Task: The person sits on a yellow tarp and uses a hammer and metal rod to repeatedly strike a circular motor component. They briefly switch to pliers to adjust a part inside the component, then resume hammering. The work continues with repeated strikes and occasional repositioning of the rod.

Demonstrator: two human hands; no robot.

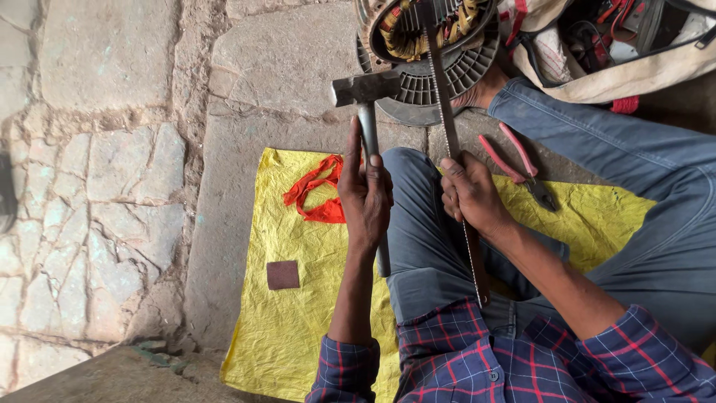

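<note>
left hand (364, 195) clamped on hammer (367, 97); right hand (468, 192) gripping hacksaw blade (450, 127) | stator (432, 52) just beyond both hands

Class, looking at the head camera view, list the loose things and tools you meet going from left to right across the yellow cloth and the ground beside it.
Brown square patch → orange strip of cloth → hammer, held in the left hand → toothed blade, held in the right hand → red-handled pliers.
</note>
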